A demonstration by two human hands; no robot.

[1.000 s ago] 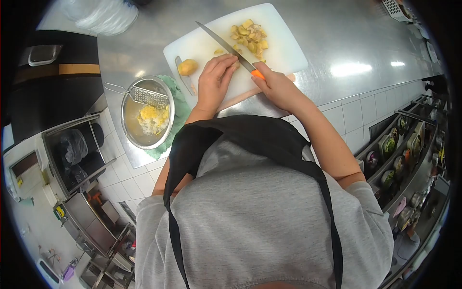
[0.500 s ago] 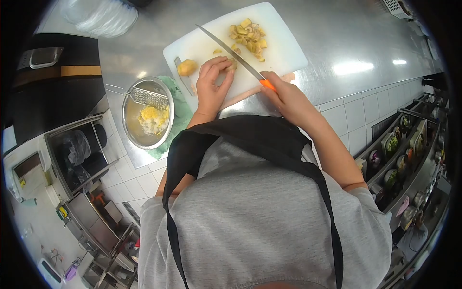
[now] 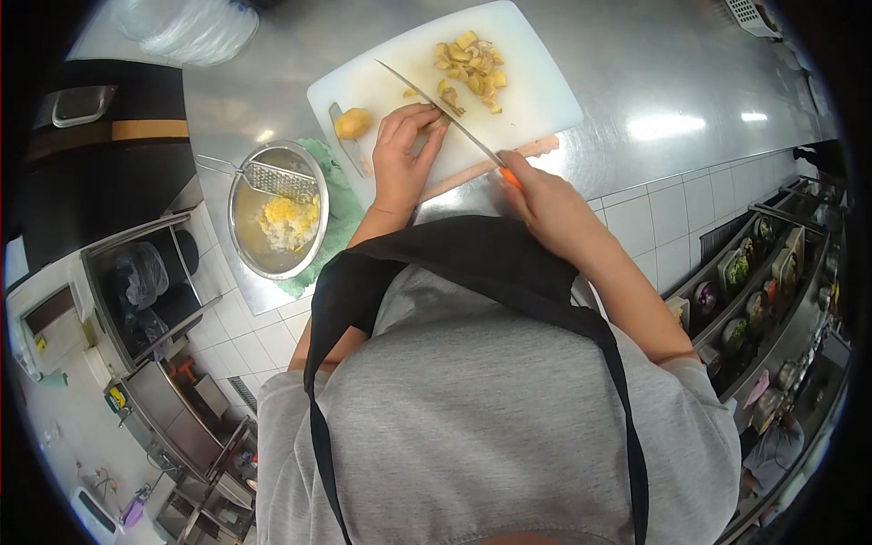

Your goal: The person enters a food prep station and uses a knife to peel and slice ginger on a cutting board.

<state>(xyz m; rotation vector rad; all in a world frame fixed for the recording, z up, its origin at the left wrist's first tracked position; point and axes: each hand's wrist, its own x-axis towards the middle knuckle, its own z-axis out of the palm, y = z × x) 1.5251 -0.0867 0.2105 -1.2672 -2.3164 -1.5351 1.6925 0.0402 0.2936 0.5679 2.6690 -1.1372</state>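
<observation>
On the white cutting board (image 3: 534, 86), my left hand (image 3: 402, 154) has its fingers curled over a brown-skinned piece of what looks like ginger (image 3: 440, 123), pressing it down. My right hand (image 3: 549, 207) is wrapped around the orange handle of a long kitchen knife (image 3: 480, 145). The blade slants up and left across the board and lies against the held piece, at my left fingertips. Yellowish peel trimmings (image 3: 474, 65) are heaped on the far part of the board. A peeled yellow chunk (image 3: 353, 123) rests near the board's left edge, left of my left hand.
Left of the board stands a steel bowl (image 3: 238, 232) with grated yellow and white food (image 3: 289, 222) and a metal grater (image 3: 277, 180) in it. A green cloth (image 3: 341, 204) lies under the bowl. Plastic-wrapped containers (image 3: 191, 27) stand at the back left of the steel counter (image 3: 654, 91).
My right hand has drawn the knife slightly toward me and to the right, and its blade has come down against the held piece. My left hand stays nearly in place.
</observation>
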